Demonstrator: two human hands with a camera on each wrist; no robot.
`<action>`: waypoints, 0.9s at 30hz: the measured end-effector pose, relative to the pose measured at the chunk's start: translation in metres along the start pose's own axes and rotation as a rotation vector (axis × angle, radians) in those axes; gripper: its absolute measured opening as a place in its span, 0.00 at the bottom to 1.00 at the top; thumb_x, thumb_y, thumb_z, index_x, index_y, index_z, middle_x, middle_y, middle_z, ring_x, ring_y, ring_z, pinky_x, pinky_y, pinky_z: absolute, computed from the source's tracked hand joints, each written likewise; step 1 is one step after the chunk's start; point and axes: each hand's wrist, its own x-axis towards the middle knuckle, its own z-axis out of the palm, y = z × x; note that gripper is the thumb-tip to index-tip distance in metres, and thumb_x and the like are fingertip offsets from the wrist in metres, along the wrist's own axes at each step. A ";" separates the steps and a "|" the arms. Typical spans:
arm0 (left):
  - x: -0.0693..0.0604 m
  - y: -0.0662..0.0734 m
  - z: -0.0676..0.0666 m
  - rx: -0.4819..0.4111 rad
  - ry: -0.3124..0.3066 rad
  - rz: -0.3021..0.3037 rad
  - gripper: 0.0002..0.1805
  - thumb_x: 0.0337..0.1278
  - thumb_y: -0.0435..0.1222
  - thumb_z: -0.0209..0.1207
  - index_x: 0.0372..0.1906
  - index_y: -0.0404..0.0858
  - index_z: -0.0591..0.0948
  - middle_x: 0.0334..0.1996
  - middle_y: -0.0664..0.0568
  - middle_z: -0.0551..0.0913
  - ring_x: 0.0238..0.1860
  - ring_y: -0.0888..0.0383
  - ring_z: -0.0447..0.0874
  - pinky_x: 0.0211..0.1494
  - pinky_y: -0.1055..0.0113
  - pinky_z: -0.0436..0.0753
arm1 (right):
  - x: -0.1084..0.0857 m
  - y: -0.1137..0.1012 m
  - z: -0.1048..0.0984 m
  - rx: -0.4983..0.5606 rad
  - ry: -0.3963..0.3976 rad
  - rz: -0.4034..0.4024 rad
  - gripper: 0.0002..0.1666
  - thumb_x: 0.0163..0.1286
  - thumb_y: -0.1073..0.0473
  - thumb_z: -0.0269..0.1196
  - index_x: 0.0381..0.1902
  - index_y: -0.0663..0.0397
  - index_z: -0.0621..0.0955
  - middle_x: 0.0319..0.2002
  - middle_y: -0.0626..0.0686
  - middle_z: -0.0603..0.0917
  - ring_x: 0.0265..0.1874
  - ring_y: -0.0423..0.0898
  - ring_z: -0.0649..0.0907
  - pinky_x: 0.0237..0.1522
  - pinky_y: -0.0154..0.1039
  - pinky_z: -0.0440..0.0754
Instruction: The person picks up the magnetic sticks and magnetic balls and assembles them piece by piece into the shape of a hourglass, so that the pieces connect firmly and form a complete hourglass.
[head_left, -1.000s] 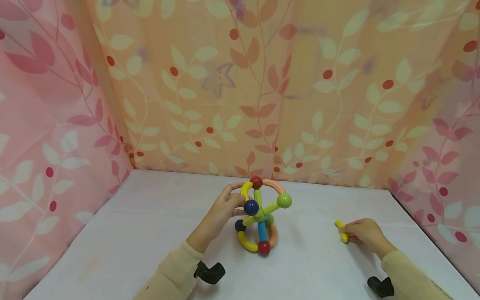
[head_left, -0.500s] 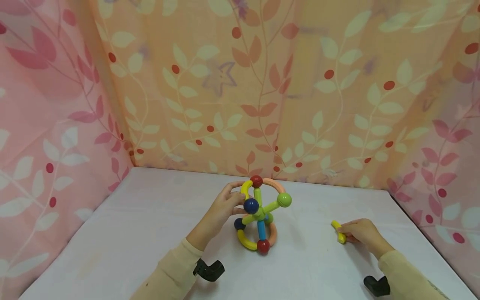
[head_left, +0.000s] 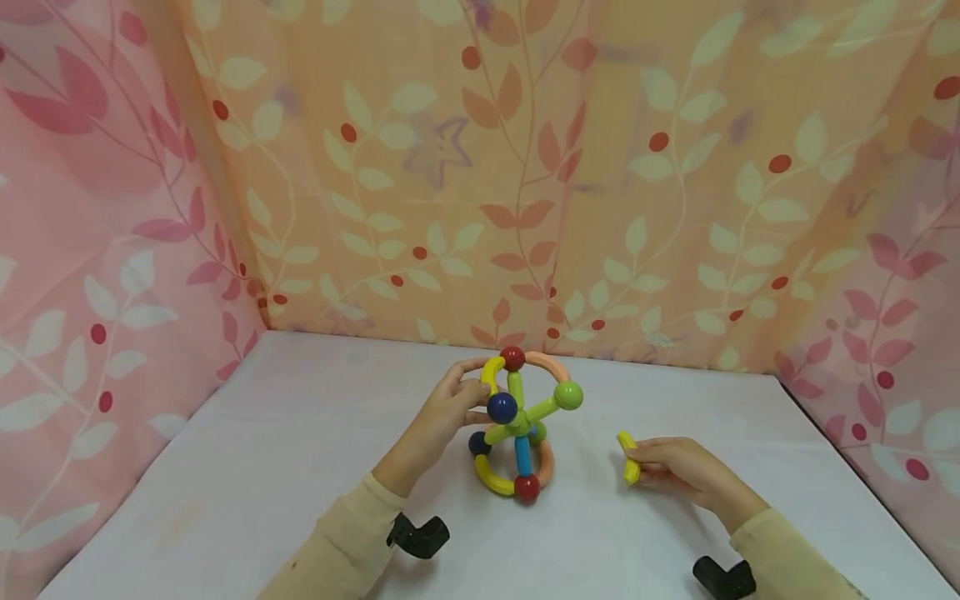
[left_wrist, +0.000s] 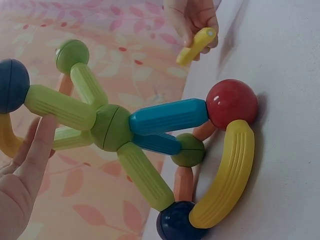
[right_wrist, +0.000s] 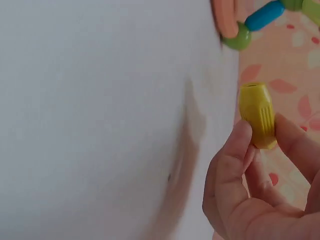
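Observation:
A magnetic ball-and-stick structure [head_left: 519, 427] stands upright on the table, its sticks light green, blue, yellow and orange. Red [left_wrist: 232, 105], navy and green balls join them. My left hand [head_left: 442, 417] holds its upper left side, by the yellow curved stick and navy ball [head_left: 502, 407]; some fingertips are hidden behind it. To the right of the structure and apart from it, my right hand [head_left: 693, 471] pinches a curved yellow magnetic stick [right_wrist: 257, 115] between thumb and fingers. In the left wrist view that yellow stick [left_wrist: 196, 47] shows a pale round end.
White cloth covers the table [head_left: 262, 467]. Patterned curtains [head_left: 450, 167] close off the back and both sides. Black wrist pieces [head_left: 418, 536] hang below each sleeve.
My right hand has moved left with the yellow stick, raising it off the table toward the structure. The left hand and the structure have hardly moved.

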 end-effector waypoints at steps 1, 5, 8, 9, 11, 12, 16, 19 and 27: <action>0.000 0.000 0.000 0.000 0.002 -0.001 0.26 0.72 0.40 0.48 0.71 0.44 0.64 0.50 0.41 0.85 0.46 0.54 0.83 0.59 0.56 0.84 | -0.001 -0.002 0.002 0.024 -0.032 -0.007 0.27 0.69 0.58 0.64 0.57 0.76 0.76 0.37 0.49 0.84 0.34 0.40 0.84 0.39 0.30 0.85; -0.001 0.001 0.001 0.002 0.002 -0.006 0.25 0.72 0.39 0.48 0.71 0.44 0.64 0.50 0.41 0.84 0.46 0.56 0.83 0.58 0.56 0.84 | -0.009 -0.010 0.014 0.124 -0.116 -0.019 0.26 0.70 0.60 0.63 0.58 0.75 0.73 0.39 0.49 0.84 0.38 0.40 0.85 0.44 0.31 0.86; -0.001 0.001 0.002 0.000 0.001 -0.006 0.25 0.72 0.39 0.48 0.71 0.44 0.64 0.51 0.41 0.84 0.45 0.56 0.82 0.58 0.56 0.84 | -0.019 -0.019 0.025 0.243 -0.186 -0.042 0.23 0.72 0.62 0.61 0.58 0.73 0.73 0.41 0.51 0.84 0.42 0.41 0.86 0.49 0.34 0.86; 0.000 0.002 0.002 -0.002 0.002 -0.006 0.25 0.72 0.39 0.48 0.71 0.44 0.64 0.51 0.41 0.84 0.45 0.56 0.82 0.58 0.56 0.85 | -0.022 -0.023 0.030 0.287 -0.213 -0.048 0.21 0.73 0.62 0.60 0.57 0.72 0.74 0.42 0.51 0.84 0.43 0.41 0.86 0.50 0.34 0.86; 0.000 0.002 0.001 -0.005 0.006 -0.008 0.25 0.72 0.40 0.48 0.71 0.44 0.64 0.51 0.41 0.84 0.45 0.57 0.83 0.58 0.57 0.85 | -0.029 -0.032 0.039 0.372 -0.269 -0.060 0.15 0.74 0.63 0.58 0.53 0.66 0.77 0.44 0.51 0.84 0.46 0.42 0.87 0.54 0.35 0.84; 0.000 0.002 0.001 -0.009 0.007 -0.009 0.25 0.72 0.40 0.48 0.71 0.44 0.64 0.51 0.41 0.84 0.45 0.57 0.83 0.57 0.57 0.85 | -0.032 -0.036 0.044 0.410 -0.290 -0.062 0.11 0.75 0.63 0.57 0.50 0.62 0.79 0.44 0.51 0.85 0.47 0.42 0.86 0.55 0.35 0.84; 0.001 0.002 0.000 -0.018 0.012 -0.014 0.26 0.72 0.39 0.49 0.71 0.44 0.64 0.50 0.41 0.84 0.44 0.57 0.83 0.57 0.58 0.85 | -0.042 -0.051 0.062 0.504 -0.314 -0.066 0.07 0.76 0.61 0.57 0.46 0.54 0.81 0.46 0.51 0.84 0.49 0.41 0.85 0.57 0.35 0.82; 0.002 0.002 0.000 -0.017 0.014 -0.014 0.26 0.72 0.40 0.49 0.71 0.44 0.64 0.50 0.41 0.84 0.44 0.57 0.83 0.57 0.58 0.85 | -0.050 -0.062 0.074 0.576 -0.268 -0.062 0.07 0.76 0.60 0.57 0.46 0.54 0.79 0.47 0.50 0.83 0.49 0.40 0.85 0.57 0.34 0.82; 0.001 0.001 0.000 -0.006 0.013 -0.022 0.26 0.72 0.40 0.49 0.71 0.44 0.64 0.50 0.41 0.85 0.45 0.56 0.83 0.57 0.58 0.85 | -0.059 -0.081 0.105 0.654 -0.158 -0.057 0.17 0.76 0.59 0.57 0.58 0.60 0.70 0.51 0.51 0.79 0.52 0.41 0.83 0.60 0.34 0.80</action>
